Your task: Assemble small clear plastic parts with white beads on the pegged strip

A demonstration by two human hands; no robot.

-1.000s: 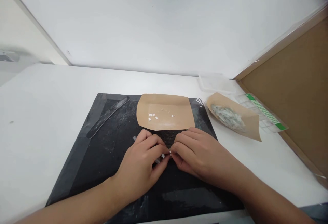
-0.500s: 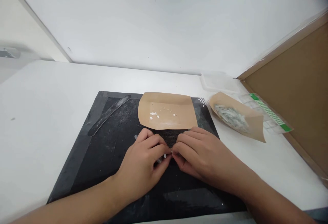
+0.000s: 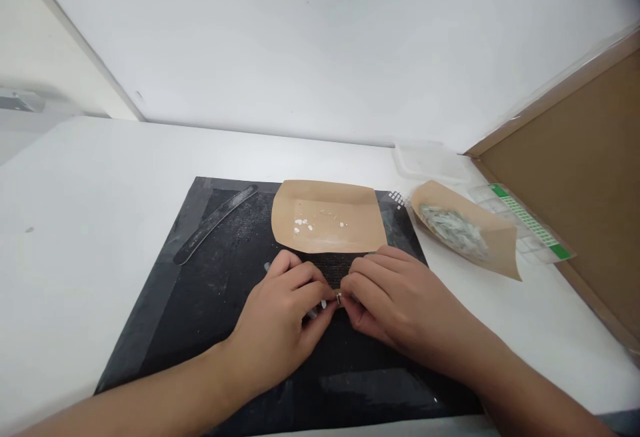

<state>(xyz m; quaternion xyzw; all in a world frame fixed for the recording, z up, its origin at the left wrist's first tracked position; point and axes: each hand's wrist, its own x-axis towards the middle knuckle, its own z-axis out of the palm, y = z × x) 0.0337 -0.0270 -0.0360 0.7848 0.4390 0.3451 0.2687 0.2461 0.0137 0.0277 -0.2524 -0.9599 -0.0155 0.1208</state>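
Both hands meet low over the middle of a black mat. My left hand is closed, its thumb and forefinger pinched together at a tiny pale piece. Under its curled fingers show a small white tip and a translucent piece, partly hidden by the hand. My right hand is closed too, with its fingertips at the same tiny piece; what exactly it grips is hidden. Just beyond the hands, a brown paper tray holds several small white bits.
A dark curved nail file lies on the mat's left. To the right stand a second brown paper tray of translucent slivers, a sheet with a green-edged grid and a clear plastic box. A cardboard panel borders the right side.
My right hand has drawn slightly rightward from the left fingertips, so the tiny pale piece between them shows more. The whole view has shifted a little.
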